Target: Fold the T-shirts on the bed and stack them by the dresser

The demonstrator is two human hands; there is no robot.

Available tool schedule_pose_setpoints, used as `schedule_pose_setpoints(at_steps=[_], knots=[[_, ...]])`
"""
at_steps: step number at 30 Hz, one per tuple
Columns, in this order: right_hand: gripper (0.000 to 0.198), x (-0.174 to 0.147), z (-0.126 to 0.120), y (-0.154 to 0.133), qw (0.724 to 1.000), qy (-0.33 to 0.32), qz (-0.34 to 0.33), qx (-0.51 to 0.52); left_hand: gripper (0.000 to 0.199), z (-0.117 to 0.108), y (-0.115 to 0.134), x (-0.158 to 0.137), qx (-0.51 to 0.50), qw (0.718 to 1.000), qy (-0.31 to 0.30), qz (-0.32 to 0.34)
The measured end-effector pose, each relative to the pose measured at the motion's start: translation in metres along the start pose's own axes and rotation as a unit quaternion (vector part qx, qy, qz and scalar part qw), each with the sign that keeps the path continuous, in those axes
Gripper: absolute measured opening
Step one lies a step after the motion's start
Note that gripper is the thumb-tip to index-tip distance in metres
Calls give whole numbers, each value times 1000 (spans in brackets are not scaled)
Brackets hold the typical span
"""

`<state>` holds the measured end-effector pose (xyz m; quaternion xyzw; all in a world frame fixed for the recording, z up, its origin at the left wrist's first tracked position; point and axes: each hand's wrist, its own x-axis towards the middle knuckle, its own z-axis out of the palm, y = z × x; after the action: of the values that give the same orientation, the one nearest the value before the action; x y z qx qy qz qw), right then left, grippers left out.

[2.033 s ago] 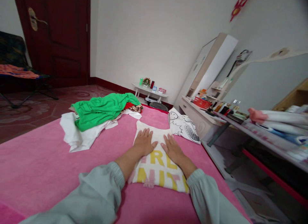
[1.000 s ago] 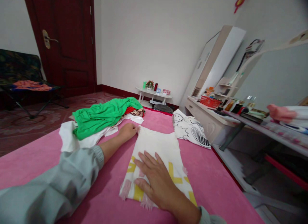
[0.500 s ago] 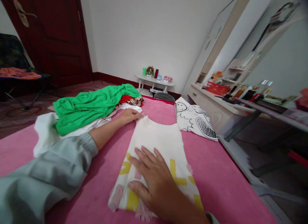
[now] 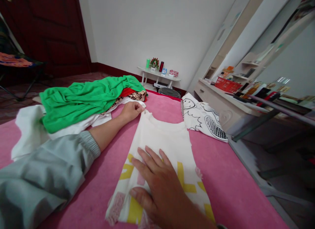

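Note:
A white shirt (image 4: pixel 167 134) with yellow and pink patches and pink fringe lies spread on the pink bed cover (image 4: pixel 231 186), its neckline pointing away from me. My left hand (image 4: pixel 132 111) pinches the shirt's far left corner near the neckline. Flat on the lower middle of the shirt rests my right hand (image 4: pixel 159 183), fingers spread. Just left of my left hand lies a heap with a green garment (image 4: pixel 86 99) on top and white cloth (image 4: pixel 29 130) beneath it.
A white garment with black drawings (image 4: pixel 203 117) lies at the bed's far right. Beyond it stands a dresser (image 4: pixel 219 101) holding a red basket (image 4: pixel 227 84) and bottles. A low white table (image 4: pixel 159 74) is by the wall, a folding chair (image 4: pixel 19 65) at the left.
The camera view has shifted slightly, so the bed and clothes appear a little displaced. Both hands stay at the same places on the shirt.

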<state>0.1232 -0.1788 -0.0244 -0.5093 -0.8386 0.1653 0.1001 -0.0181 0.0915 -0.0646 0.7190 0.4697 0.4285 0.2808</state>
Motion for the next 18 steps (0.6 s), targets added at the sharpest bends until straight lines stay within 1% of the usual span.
schedule_pose_setpoints(at_steps=[2, 5, 8, 10, 12, 14, 15, 16, 18], knots=[[61, 0, 1, 0, 1000, 4, -2, -1, 26, 0, -5, -2, 88, 996, 1, 4], [59, -3, 3, -1, 1000, 20, -5, -10, 22, 0, -5, -7, 139, 990, -3, 5], [56, -7, 4, -3, 999, 44, -6, -16, 20, -3, 0, -14, 147, 989, 8, 7], [54, -9, 4, -4, 999, 49, -7, -16, 23, -6, 6, -21, 144, 989, 37, 8], [54, -10, 3, -6, 999, 47, -8, -18, 26, -10, 17, -30, 136, 988, 67, 19], [54, -10, 1, -8, 999, 45, -9, -23, 27, -12, 33, -44, 122, 989, 75, 47], [54, -11, 1, -9, 998, 49, -12, -24, 28, -11, 44, -53, 103, 991, 61, 63], [53, -11, 1, -9, 998, 56, -16, -24, 30, -10, 55, -62, 76, 994, 29, 79], [50, -11, 2, -9, 996, 79, -30, -16, 37, -5, 78, -83, 15, 991, -80, 103]])
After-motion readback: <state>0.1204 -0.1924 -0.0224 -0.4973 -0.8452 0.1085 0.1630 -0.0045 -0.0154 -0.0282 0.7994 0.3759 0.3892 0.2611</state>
